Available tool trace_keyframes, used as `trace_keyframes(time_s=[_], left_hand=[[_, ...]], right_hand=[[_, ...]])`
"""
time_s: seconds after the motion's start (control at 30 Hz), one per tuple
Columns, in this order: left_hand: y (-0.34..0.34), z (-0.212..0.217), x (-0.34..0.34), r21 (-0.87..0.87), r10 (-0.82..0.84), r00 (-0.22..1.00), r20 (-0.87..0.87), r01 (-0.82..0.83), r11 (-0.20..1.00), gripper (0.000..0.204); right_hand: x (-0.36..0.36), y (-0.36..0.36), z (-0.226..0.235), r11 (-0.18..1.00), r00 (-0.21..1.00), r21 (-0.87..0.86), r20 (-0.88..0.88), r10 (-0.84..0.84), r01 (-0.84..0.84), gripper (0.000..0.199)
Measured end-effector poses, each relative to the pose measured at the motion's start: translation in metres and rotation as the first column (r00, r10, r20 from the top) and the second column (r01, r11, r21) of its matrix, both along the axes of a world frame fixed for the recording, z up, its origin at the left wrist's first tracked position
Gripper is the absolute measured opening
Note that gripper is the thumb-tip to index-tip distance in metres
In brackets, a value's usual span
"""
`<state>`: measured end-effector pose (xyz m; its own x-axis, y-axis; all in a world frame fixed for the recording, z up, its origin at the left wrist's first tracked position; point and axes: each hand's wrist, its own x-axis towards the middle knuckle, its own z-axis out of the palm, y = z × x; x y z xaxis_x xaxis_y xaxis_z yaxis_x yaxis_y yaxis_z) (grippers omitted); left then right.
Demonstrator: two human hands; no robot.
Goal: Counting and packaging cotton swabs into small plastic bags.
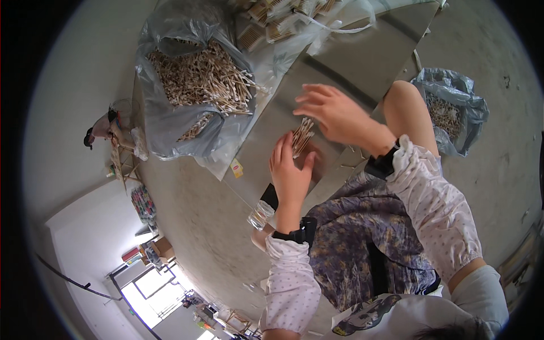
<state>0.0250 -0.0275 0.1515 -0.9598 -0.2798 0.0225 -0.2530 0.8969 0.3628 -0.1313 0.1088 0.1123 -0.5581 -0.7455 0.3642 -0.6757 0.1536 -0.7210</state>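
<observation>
A small bundle of cotton swabs (302, 137) with wooden sticks lies on a grey board (272, 122) in front of me. My left hand (290, 170) rests against the bundle's left side, its fingers stretched along the sticks and its thumb held apart. Just right of the swabs, my right hand (337, 116) hovers with fingers spread and nothing in them. At the far left, a big grey plastic bag (192, 133) gapes over a heap of loose cotton swabs (204, 76).
Packed bundles of swabs (277, 25) lie on clear plastic at the back. A second plastic bag (453, 85) with swabs stands on the floor at right. Near my left wrist is a clear jar (260, 215); a small yellow packet (236, 168) lies on the board's left edge.
</observation>
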Motion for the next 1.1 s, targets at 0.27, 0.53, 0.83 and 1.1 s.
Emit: trace_keyframes(time_s=[0.27, 0.53, 0.83, 1.1], left_hand=[[0.001, -0.028, 0.0, 0.001, 0.064, 0.974, -0.218, -0.066, 0.998, 0.036], [-0.007, -0.033, 0.033, -0.045, 0.103, 0.947, -0.304, -0.122, 0.991, 0.024], [0.005, -0.029, 0.049, -0.059, 0.096, 0.97, -0.224, -0.111, 0.992, 0.033], [0.041, -0.031, 0.023, -0.153, 0.18, 0.984, -0.017, -0.18, 0.972, 0.09]], right_hand=[[-0.009, 0.001, -0.002, 0.99, 0.99, 0.107, -0.12, -0.078, 0.091, 0.023], [-0.018, 0.006, 0.0, 0.986, 0.991, 0.12, -0.077, -0.106, 0.115, 0.006], [0.023, -0.028, -0.001, 0.987, 0.988, 0.148, -0.131, 0.085, -0.065, 0.013], [0.024, -0.014, 0.011, 0.973, 0.975, -0.155, 0.168, -0.145, 0.172, 0.014]])
